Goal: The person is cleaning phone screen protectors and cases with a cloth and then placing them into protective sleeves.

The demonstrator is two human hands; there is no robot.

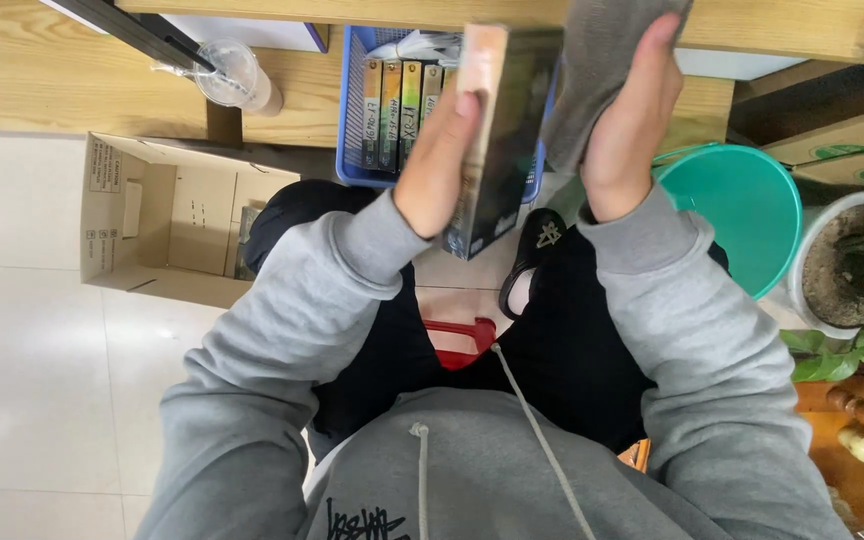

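Observation:
My left hand point(439, 165) grips a dark, flat rectangular case point(500, 140), about the size of a book, and holds it upright on edge above my lap. My right hand point(632, 120) presses a grey cloth point(597, 70) against the case's right face. Just behind the case is a blue plastic basket point(352, 120) with several similar cases standing in a row, spines up. Grey sweatshirt sleeves cover both my forearms.
An open cardboard box point(167, 215) stands on the white tile floor at the left. A teal bucket point(742, 205) and a potted plant point(857, 260) are at the right. A clear plastic cup point(237, 80) sits on the wooden surface behind. A red stool point(462, 345) is under me.

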